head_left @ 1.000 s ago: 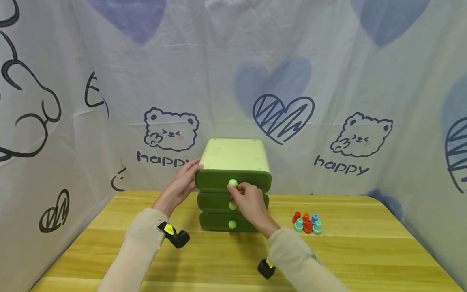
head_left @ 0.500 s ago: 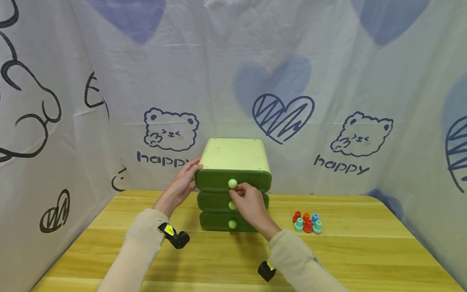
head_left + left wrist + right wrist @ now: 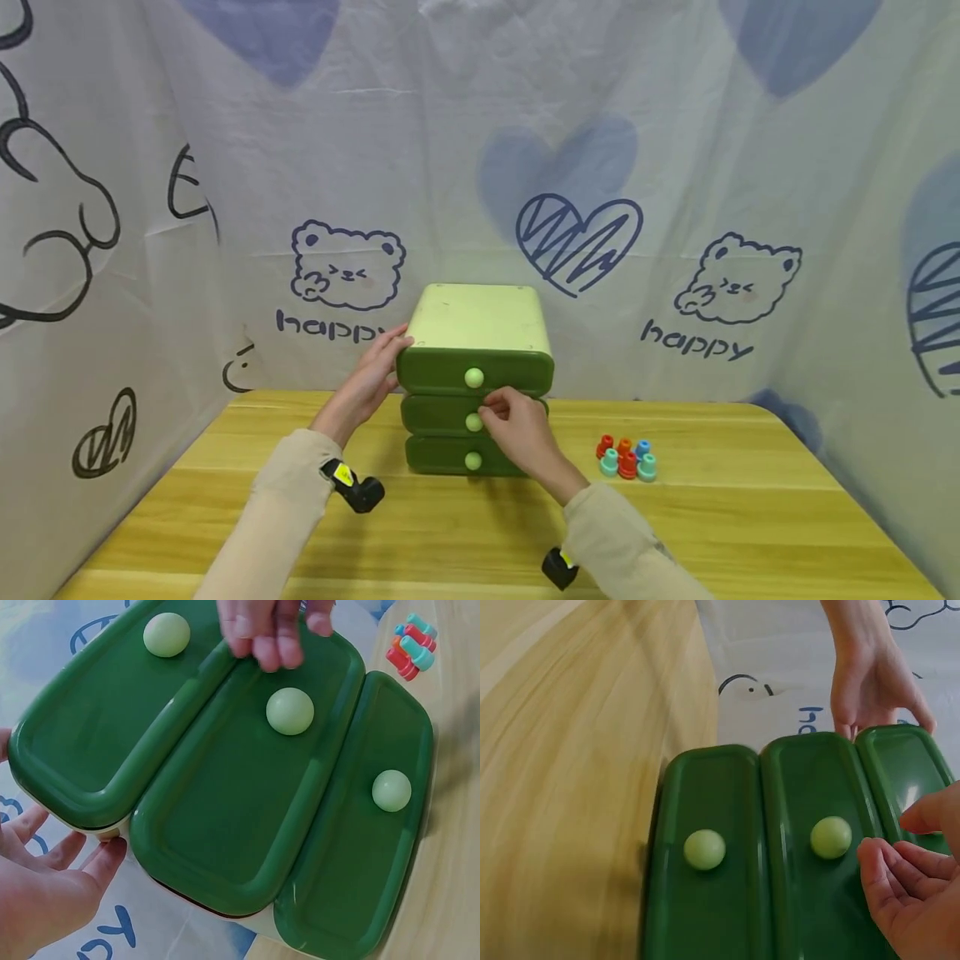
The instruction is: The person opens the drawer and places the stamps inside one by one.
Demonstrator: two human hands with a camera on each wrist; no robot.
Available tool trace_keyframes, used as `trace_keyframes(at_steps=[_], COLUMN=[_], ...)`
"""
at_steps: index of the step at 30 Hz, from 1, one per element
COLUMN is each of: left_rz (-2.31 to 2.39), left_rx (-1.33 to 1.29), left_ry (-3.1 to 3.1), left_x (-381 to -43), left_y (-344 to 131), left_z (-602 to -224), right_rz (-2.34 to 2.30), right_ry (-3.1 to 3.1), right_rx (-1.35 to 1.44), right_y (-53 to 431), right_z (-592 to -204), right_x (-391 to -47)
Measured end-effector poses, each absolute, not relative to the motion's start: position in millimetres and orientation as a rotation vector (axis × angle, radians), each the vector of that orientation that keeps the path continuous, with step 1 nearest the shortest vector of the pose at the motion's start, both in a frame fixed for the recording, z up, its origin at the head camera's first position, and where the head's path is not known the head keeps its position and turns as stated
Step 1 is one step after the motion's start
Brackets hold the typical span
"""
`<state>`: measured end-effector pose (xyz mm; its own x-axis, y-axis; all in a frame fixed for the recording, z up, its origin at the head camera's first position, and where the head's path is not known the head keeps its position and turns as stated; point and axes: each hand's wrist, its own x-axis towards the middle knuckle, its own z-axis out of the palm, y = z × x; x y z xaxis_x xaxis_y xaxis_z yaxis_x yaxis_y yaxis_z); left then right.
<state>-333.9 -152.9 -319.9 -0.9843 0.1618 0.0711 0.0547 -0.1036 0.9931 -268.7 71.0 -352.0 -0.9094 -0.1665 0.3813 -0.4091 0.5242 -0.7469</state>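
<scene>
A small cabinet with a pale-green top (image 3: 483,317) stands on the table, its three dark-green drawers closed. Each drawer front has a round light-green knob: top knob (image 3: 474,378), middle knob (image 3: 474,422), bottom knob (image 3: 472,460). Against the cabinet's upper left side rests my left hand (image 3: 363,387), fingers extended along it. My right hand (image 3: 521,429) is in front of the middle drawer (image 3: 225,780), fingers loosely bent and holding nothing. In the right wrist view, its fingertips (image 3: 874,851) are close beside the middle knob, with space between thumb and fingers.
Several small red, orange, blue and teal peg-like pieces (image 3: 628,464) stand in a cluster on the wooden table (image 3: 712,517), right of the cabinet. A white cloth (image 3: 465,167) printed with hearts and bears hangs behind and along both sides.
My right hand has let go of the top knob and moved down and slightly right, to beside the middle knob. My left hand stays against the cabinet's side.
</scene>
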Motion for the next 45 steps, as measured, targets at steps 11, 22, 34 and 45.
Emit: trace_keyframes(at_steps=[11,22,34,45], left_rz=[2.259,2.239,2.220,2.228], left_rx=[0.257,0.311,0.364,0.293], left_ry=[2.061,2.086,2.187,2.159], left_x=[-334.0,-331.8,-330.9,-330.7], left_y=[-155.4,-153.5,-156.0,-154.9], left_z=[-322.4,-320.8,-329.6,-325.9], right_rz=[1.299,1.480,1.601,1.627], right_ry=[-2.598,-2.606,-2.580,-2.551], right_rx=[0.527,0.417,0.363,0.344], right_y=[74.3,69.5,64.3,62.1], right_z=[-371.8,-380.9,-386.3,-388.2], right_x=[-271.6,-277.0,-279.0,-277.4])
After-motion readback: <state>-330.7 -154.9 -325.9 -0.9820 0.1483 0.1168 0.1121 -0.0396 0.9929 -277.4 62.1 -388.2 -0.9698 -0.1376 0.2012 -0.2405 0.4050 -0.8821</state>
